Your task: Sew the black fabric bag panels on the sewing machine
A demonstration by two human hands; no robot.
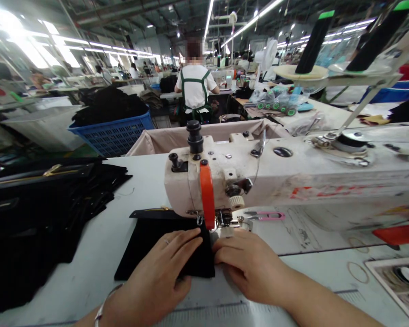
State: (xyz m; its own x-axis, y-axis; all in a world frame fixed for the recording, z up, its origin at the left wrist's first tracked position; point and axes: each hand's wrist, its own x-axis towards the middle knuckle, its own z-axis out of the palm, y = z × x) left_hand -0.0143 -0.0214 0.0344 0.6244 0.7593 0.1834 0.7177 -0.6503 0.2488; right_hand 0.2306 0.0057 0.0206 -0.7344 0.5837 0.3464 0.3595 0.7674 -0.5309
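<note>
Fingers (189,248) of the left hand (158,268) lie extended, slightly parted, on black fabric (141,243) before the sewing machine (186,190), right-hand (250,263) fingers curling at the fabric's edge, grip indeterminable.

Left hand (162,263) on the fabric piece (138,254), sewing machine (187,186) ahead, stacked pieces (37,231) off to its left! Right hand (252,265) at the piece's right edge, snips (276,215) ahead, 2 thread cones (315,43) beyond.
</note>
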